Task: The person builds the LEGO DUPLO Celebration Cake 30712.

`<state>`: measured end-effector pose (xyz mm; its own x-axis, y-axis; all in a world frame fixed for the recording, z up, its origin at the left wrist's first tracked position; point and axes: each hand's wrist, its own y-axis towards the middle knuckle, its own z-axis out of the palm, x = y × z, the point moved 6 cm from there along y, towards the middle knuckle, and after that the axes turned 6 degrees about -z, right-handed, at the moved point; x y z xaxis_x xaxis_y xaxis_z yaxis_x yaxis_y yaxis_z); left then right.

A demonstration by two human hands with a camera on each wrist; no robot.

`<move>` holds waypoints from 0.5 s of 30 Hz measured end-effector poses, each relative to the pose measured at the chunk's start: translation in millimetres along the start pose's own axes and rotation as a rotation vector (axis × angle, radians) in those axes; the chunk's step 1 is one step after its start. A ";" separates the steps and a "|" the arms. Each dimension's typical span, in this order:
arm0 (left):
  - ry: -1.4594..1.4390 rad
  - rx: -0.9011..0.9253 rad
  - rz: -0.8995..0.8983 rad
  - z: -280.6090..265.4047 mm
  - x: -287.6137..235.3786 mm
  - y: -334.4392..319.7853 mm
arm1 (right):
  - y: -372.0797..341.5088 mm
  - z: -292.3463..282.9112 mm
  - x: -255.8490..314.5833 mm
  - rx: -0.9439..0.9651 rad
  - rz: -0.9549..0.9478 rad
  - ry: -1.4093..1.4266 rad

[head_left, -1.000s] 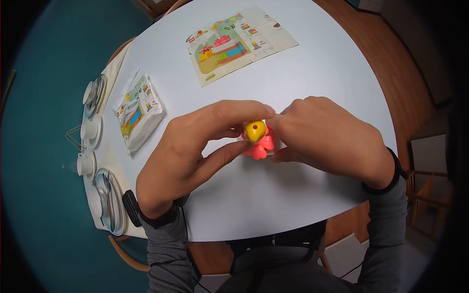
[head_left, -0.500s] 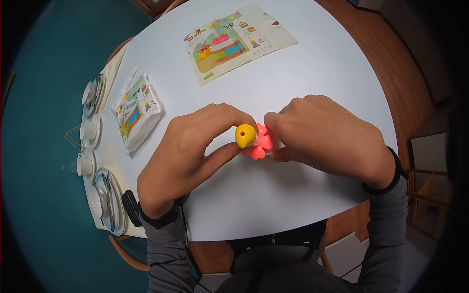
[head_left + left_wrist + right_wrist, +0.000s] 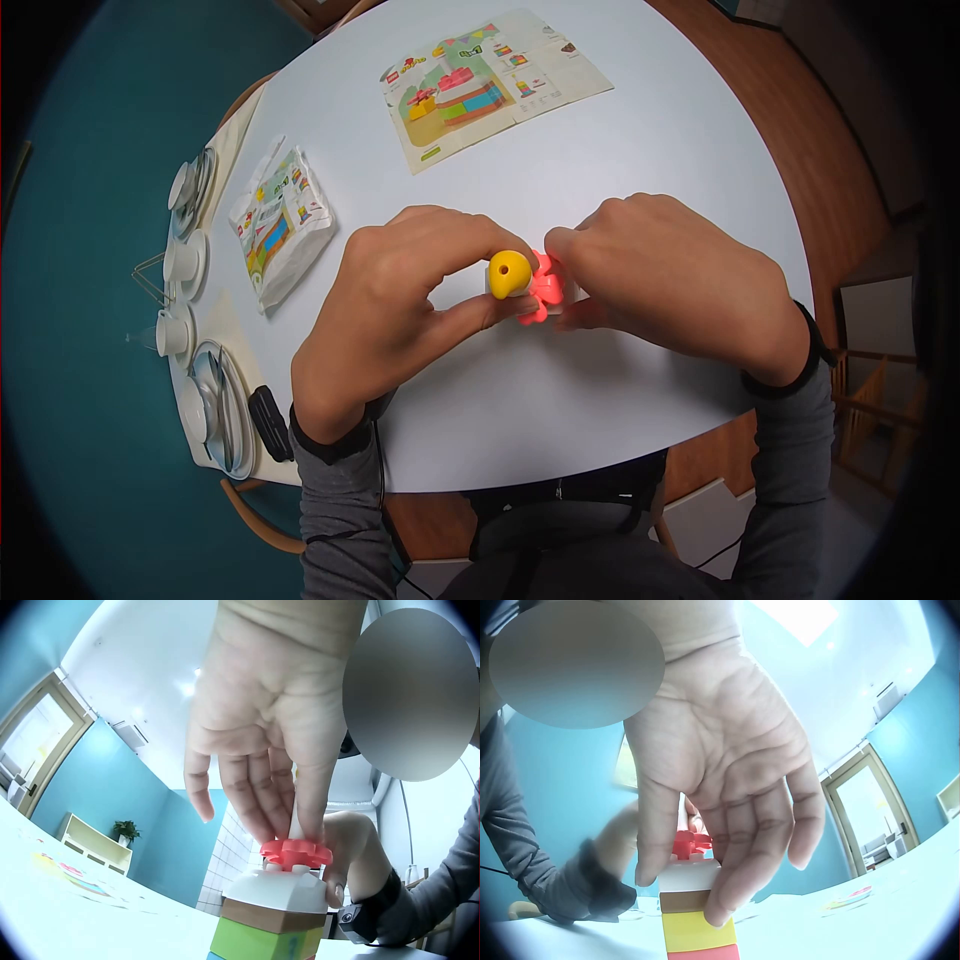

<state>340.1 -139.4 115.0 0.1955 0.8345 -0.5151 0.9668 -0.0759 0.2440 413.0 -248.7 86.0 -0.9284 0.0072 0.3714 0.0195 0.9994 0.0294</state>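
Observation:
In the head view my left hand (image 3: 385,300) pinches a toy candle with a yellow flame-shaped top (image 3: 510,278). Its white stem (image 3: 295,823) shows between finger and thumb in the left wrist view. The candle stands at a coral-red flower-shaped piece (image 3: 296,853), which sits on a white rounded brick (image 3: 274,891). Below are a brown brick (image 3: 266,918) and a green one (image 3: 251,941); the right wrist view adds a yellow brick (image 3: 697,931) and a pink brick (image 3: 705,953). My right hand (image 3: 675,280) grips this stack, thumb and fingers at opposite sides of the upper layers.
A printed instruction sheet (image 3: 490,90) lies on the far part of the white table (image 3: 640,420). To the left is a crumpled printed bag (image 3: 285,230). White cups (image 3: 182,262), plates and cutlery line the left edge, with a black object (image 3: 268,422) nearby.
The candle's yellow top has swung left from above the flower piece, then slightly back right. My left hand shifts with it; my right hand stays on the stack.

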 end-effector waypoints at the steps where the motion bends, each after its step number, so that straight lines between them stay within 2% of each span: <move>1: -0.005 0.009 -0.015 0.4 0.2 -0.1 | -0.1 0.2 -0.2 0.000 0.001 0.001; 10: -0.178 0.086 -0.181 2.5 6.7 0.2 | 1.0 1.1 0.0 0.028 0.017 -0.006; 15: -0.144 0.079 -0.117 2.5 7.2 0.7 | -0.2 1.0 -0.3 -0.006 0.000 -0.033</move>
<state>342.6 -134.8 109.4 0.0972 0.7542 -0.6494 0.9931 -0.0306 0.1131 412.9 -248.9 84.9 -0.9402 0.0088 0.3406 0.0219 0.9992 0.0348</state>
